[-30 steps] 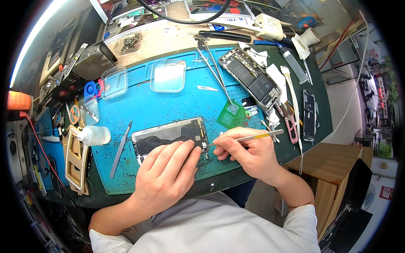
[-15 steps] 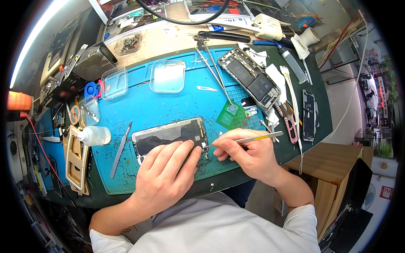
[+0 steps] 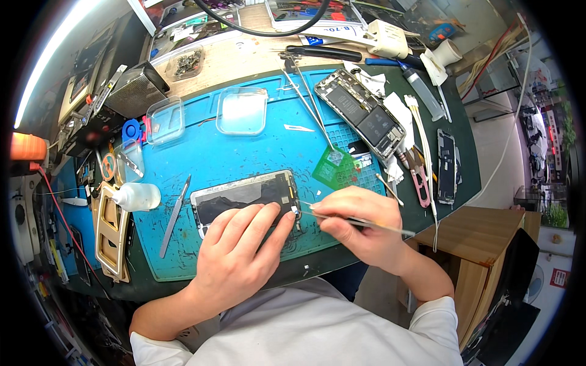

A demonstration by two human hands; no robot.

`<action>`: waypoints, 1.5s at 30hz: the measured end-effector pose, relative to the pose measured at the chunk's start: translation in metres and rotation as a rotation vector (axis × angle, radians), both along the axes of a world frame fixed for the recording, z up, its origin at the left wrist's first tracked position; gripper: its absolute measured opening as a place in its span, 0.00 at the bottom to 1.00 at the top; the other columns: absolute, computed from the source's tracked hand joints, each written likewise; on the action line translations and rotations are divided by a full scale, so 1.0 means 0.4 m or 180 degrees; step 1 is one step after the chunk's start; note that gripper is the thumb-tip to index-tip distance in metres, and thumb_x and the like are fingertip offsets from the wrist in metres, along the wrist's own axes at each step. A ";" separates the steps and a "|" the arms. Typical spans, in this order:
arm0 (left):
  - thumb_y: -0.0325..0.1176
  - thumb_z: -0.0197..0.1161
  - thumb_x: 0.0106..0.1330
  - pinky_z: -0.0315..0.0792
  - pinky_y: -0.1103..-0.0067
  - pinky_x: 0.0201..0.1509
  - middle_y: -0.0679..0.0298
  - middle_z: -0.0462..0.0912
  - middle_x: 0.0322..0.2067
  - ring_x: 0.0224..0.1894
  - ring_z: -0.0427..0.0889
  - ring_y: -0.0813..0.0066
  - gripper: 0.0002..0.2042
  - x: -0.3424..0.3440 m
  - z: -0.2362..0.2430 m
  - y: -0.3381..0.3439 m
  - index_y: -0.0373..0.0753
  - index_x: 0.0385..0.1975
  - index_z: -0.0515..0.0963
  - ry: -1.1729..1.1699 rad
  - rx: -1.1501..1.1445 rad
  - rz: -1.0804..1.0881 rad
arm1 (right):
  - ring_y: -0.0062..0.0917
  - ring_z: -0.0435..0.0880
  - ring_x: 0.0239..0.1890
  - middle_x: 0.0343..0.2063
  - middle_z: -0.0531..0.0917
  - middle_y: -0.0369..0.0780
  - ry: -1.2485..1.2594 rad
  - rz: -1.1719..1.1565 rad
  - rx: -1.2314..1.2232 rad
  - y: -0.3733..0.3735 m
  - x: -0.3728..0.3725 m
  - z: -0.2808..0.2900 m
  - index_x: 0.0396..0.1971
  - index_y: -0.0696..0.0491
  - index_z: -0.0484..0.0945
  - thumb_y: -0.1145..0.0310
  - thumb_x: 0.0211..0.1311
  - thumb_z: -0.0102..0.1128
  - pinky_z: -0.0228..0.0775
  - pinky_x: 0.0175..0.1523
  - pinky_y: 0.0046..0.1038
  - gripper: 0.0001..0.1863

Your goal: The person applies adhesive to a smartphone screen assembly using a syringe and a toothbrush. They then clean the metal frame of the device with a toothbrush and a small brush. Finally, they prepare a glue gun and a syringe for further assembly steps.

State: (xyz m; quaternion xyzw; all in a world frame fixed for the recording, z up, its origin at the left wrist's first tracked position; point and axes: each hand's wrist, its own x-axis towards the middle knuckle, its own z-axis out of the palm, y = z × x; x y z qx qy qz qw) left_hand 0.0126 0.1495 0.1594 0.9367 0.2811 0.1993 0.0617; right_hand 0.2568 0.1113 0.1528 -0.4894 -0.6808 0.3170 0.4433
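Observation:
A phone screen assembly point(image 3: 244, 193) lies back side up on the blue work mat, its dark film torn or wrinkled. My left hand point(image 3: 241, 256) presses on its near edge, fingers bent and close together, the thumb hidden. In my right hand point(image 3: 363, 229) is a pair of thin metal tweezers point(image 3: 390, 229), pinched between thumb and fingers. Their tips point left, slightly apart, beside the screen's right end near a small white piece point(image 3: 294, 209). A slim knife point(image 3: 175, 216) rests on the mat left of the screen.
An opened phone body point(image 3: 362, 114), long tweezers point(image 3: 308, 100) and a green mesh stencil point(image 3: 336, 169) lie beyond my right hand. Clear plastic boxes point(image 3: 242, 111) stand at the back. To the left are a white bottle point(image 3: 139, 197) and gold frames point(image 3: 111, 235). Pink-handled pliers point(image 3: 419, 180) lie right.
My right hand has shifted slightly right and turned, so the tweezers now show edge-on with tips apart, their rear end lower. My left hand and the screen stay put.

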 end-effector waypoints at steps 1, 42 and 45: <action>0.27 0.67 0.53 0.73 0.67 0.59 0.59 0.81 0.52 0.54 0.81 0.65 0.23 0.001 0.000 0.000 0.38 0.53 0.84 0.0011 -0.0015 0.0000 | 0.27 0.89 0.32 0.33 0.89 0.42 -0.0203 -0.0016 0.0318 -0.002 -0.002 0.001 0.43 0.59 0.87 0.71 0.63 0.74 0.81 0.37 0.28 0.11; 0.25 0.68 0.55 0.69 0.64 0.64 0.61 0.78 0.55 0.57 0.77 0.62 0.25 -0.009 -0.009 -0.019 0.39 0.58 0.81 -0.0052 -0.0058 0.0012 | 0.17 0.81 0.29 0.36 0.84 0.37 -0.0981 -0.0908 0.0945 -0.019 0.010 0.216 0.52 0.55 0.84 0.83 0.58 0.71 0.72 0.30 0.18 0.21; 0.24 0.68 0.55 0.69 0.64 0.63 0.61 0.79 0.54 0.56 0.78 0.62 0.24 -0.007 -0.014 -0.017 0.38 0.56 0.82 -0.0107 -0.0002 0.0011 | 0.20 0.82 0.28 0.37 0.83 0.38 -0.1291 -0.0512 0.0074 -0.022 0.011 0.178 0.43 0.53 0.88 0.77 0.57 0.74 0.72 0.29 0.19 0.12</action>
